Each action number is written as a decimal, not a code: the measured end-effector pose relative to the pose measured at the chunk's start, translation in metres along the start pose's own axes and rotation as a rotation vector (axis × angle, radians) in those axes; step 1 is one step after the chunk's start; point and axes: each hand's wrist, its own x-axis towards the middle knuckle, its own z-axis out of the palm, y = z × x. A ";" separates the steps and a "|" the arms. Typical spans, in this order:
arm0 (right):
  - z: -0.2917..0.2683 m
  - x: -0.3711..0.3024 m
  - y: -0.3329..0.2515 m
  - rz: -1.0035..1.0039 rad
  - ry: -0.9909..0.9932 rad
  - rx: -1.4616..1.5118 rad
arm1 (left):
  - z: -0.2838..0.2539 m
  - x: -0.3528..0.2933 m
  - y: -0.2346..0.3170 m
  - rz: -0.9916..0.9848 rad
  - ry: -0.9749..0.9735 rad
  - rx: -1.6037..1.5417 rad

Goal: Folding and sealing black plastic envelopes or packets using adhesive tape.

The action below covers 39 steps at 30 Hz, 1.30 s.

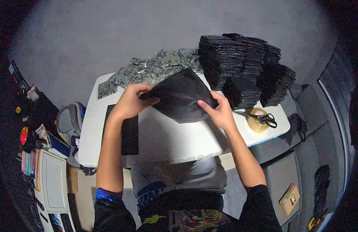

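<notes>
A person stands at a white table (175,149) and holds a thin black bag (182,94) up in front of the body, above the middle of the tabletop, with a hand at either side of it. The left hand (131,101) is partly closed, its thumb and curled fingers pinching the bag's left edge; exactly where the fingertips meet the bag is hard to tell, since they are slightly blurred. The right hand (221,110) has hold of the opposite edge, its thumb lying flat on the near face and the other fingers bent at the far edge, partly hidden. The bag hangs spread between them, tilted, with one corner pointing toward the far side of the table. Below the left forearm, a flat black piece (130,135) lies on the tabletop, partly covered from view by that arm. Along the far edge, on the left, lies a spread heap of grey-green patterned packets (163,63) with shiny wrapping; touching its right end, tall stacks of folded black packages (235,58) fill the far right corner. Nearer the person, on the right, black-handled scissors (262,118) rest across a roll of yellowish tape (255,127). Off the table, at lower right, a small cardboard box (290,200) sits on a grey seat (277,185)
</notes>
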 end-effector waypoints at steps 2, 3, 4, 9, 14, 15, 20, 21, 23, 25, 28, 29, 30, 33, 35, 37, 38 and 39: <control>0.003 0.001 -0.006 -0.067 0.042 0.037 | 0.001 -0.006 -0.011 0.009 0.096 0.088; -0.003 -0.002 -0.013 -0.055 0.035 0.027 | 0.012 -0.005 -0.001 0.002 0.096 0.072; 0.005 0.001 -0.018 -0.079 0.096 0.141 | 0.017 0.001 0.010 -0.005 0.131 -0.001; -0.001 0.008 -0.006 0.061 0.127 0.141 | 0.029 0.020 0.038 -0.124 0.131 -0.220; 0.004 0.009 -0.006 0.052 0.209 0.288 | 0.043 0.012 0.006 -0.079 0.281 -0.539; 0.006 0.009 -0.009 0.042 0.212 0.319 | 0.042 0.007 -0.004 -0.078 0.276 -0.534; 0.005 0.020 -0.025 -0.023 0.242 0.384 | 0.038 -0.002 -0.007 -0.051 0.344 -0.334; 0.002 0.023 -0.025 -0.019 0.247 0.381 | 0.038 -0.003 -0.005 -0.052 0.347 -0.331; 0.001 0.026 -0.027 -0.027 0.249 0.376 | 0.041 -0.005 -0.001 -0.076 0.382 -0.471; -0.001 0.028 -0.026 -0.005 0.296 0.412 | 0.046 -0.004 0.004 -0.052 0.433 -0.465; -0.003 0.029 -0.021 -0.022 0.304 0.393 | 0.044 -0.005 0.007 -0.034 0.458 -0.412; -0.005 0.029 -0.020 -0.037 0.302 0.372 | 0.042 -0.005 0.006 -0.036 0.430 -0.366; -0.004 0.029 -0.020 -0.037 0.302 0.371 | 0.040 -0.005 0.002 -0.036 0.431 -0.367; -0.005 0.029 -0.021 -0.043 0.302 0.359 | 0.039 -0.004 -0.006 -0.070 0.426 -0.453; -0.006 0.028 -0.022 -0.016 0.304 0.351 | 0.041 -0.005 0.000 -0.060 0.439 -0.390; -0.003 0.028 -0.020 -0.022 0.303 0.378 | 0.038 -0.007 -0.005 -0.084 0.428 -0.355; -0.001 0.029 -0.019 -0.026 0.304 0.404 | 0.036 -0.008 -0.007 -0.110 0.414 -0.323; -0.001 0.030 -0.020 -0.027 0.305 0.403 | 0.033 -0.006 -0.003 -0.108 0.414 -0.323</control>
